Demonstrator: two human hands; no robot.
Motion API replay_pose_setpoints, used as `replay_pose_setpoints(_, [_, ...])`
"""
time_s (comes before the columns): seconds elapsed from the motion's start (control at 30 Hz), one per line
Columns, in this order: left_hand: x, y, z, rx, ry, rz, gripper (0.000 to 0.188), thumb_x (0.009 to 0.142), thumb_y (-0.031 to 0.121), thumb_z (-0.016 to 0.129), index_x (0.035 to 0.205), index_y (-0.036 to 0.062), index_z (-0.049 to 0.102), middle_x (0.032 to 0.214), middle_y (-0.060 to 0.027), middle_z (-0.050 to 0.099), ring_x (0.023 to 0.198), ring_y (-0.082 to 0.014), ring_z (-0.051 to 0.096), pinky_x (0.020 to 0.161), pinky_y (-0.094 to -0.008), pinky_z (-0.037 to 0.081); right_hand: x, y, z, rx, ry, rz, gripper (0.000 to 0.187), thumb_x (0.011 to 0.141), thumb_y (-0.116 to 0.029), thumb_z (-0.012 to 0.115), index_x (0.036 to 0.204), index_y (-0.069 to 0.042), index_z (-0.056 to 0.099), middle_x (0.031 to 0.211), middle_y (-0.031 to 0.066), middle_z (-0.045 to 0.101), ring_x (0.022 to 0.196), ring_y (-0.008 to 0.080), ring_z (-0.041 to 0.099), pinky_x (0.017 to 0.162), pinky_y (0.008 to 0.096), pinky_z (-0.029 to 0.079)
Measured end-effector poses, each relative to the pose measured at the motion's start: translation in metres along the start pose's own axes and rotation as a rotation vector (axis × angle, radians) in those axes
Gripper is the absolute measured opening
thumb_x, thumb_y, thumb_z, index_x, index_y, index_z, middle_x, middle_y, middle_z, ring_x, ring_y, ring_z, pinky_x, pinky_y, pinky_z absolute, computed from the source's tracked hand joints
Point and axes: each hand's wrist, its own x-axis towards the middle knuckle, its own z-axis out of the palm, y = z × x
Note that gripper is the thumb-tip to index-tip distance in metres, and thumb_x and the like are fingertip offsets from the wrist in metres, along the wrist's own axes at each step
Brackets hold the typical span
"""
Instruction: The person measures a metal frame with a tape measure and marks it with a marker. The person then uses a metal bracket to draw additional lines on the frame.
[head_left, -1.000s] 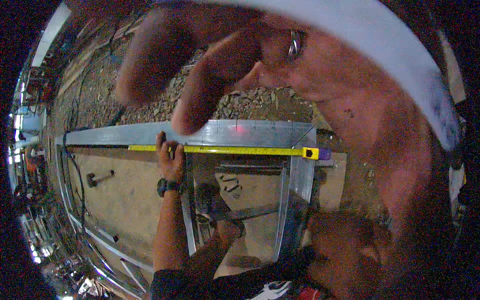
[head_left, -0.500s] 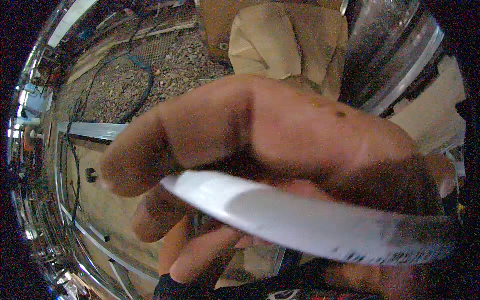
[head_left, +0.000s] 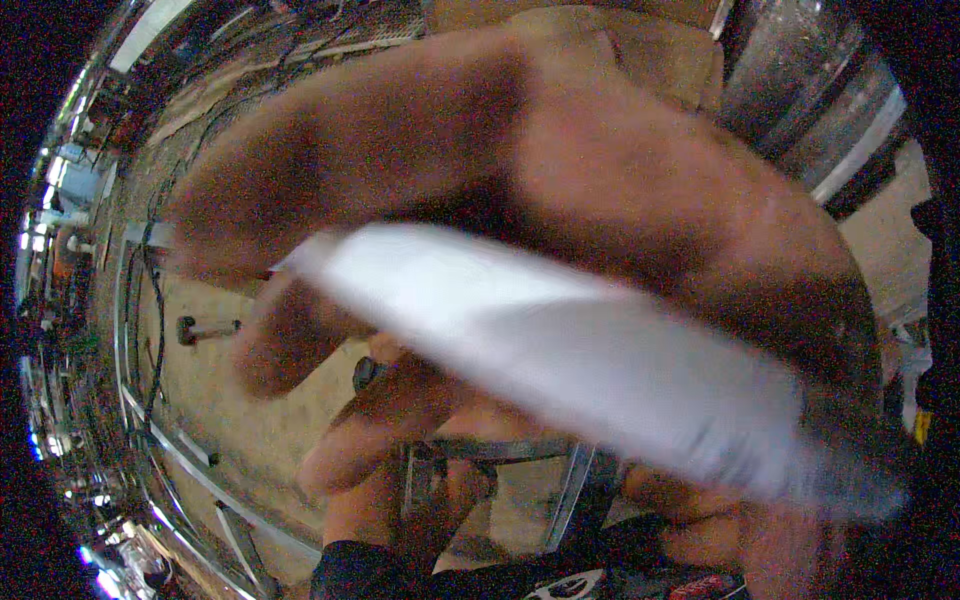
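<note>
a blurred right hand fills most of the view, right up against the camera, its fingers curled around a flat white strip that runs slanting beneath them toward the lower right. under the fingers a forearm in a dark wrist band reaches forward; whether that left hand is wide or closed cannot be told. below it lies a grey metal frame. left of the fingertips a small dark tool rests on tan board. beyond the knuckles stand grey metal drums; their contents are hidden.
</note>
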Motion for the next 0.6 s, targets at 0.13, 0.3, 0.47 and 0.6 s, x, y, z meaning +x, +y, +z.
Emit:
replay_pose_setpoints(0.13, [0.009,0.009,0.027,-0.04,-0.007,0.022,0.014,0.084,0.009,0.07,0.097,0.0045,0.065,0.15,-0.0271,0.043,0.141,-0.0422,0.038,0.115,-0.0466,0.033,-0.039,0.018,-0.032,0.022,0.198,0.239,0.043,0.088,-0.024,0.072,0.125,-0.005,0.058,0.107,0.0088,0.068,0.1,0.0248,0.067,0.09,0.0368,0.053])
replay_pose_setpoints(0.3, [0.008,0.005,0.009,-0.084,-0.038,-0.03,0.015,0.083,0.011,0.072,0.095,0.0044,0.066,0.152,-0.0291,0.037,0.142,-0.0436,0.037,0.112,-0.0445,0.037,-0.093,0.111,-0.047,-0.093,0.338,0.573,0.046,0.089,-0.023,0.072,0.128,-0.005,0.055,0.112,0.0099,0.066,0.104,0.0239,0.065,0.093,0.0365,0.051])
replay_pose_setpoints(0.47, [0.005,0.012,0.012,-0.117,-0.007,-0.055,0.014,0.082,0.009,0.072,0.094,0.0037,0.065,0.153,-0.029,0.036,0.143,-0.0436,0.036,0.111,-0.0443,0.037,-0.134,0.179,-0.058,-0.405,0.244,0.617,0.052,0.088,-0.026,0.075,0.131,-0.007,0.052,0.116,0.0103,0.061,0.111,0.0226,0.061,0.095,0.0361,0.05])
replay_pose_setpoints(0.6, [0.005,0.01,0.012,-0.051,-0.028,-0.056,0.015,0.081,0.007,0.072,0.094,0.0037,0.065,0.153,-0.0295,0.036,0.145,-0.0452,0.032,0.115,-0.0463,0.034,-0.155,0.201,-0.022,-0.728,0.04,0.24,0.047,0.086,-0.018,0.075,0.127,-0.009,0.055,0.118,0.0135,0.064,0.112,0.0293,0.062,0.098,0.0391,0.049])
